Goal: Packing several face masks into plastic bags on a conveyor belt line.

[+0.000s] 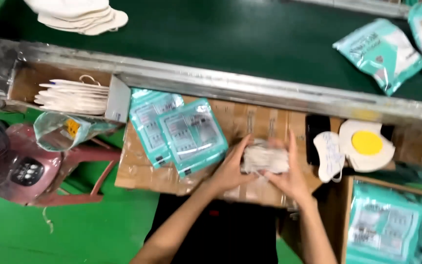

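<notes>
Bench: cardboard-topped board (137,171) beside green conveyor belt (230,44).
Grip: left hand (230,171) and right hand (289,176) clamp white mask stack (265,159) between them, squaring it.
Pouches: teal packets (186,134) at 9 o'clock, within reach.

Both hands (262,171) around white bundle (265,159)

Packets (184,134) left of hands' bundle (265,159) on board (137,171); belt (221,44) behind.

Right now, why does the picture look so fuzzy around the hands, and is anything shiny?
In the head view, the left hand and right hand look smeared, and so does the white bundle they hold, likely motion blur; print on the teal packets is too soft to read; light glares off their plastic and the metal rail.
</notes>
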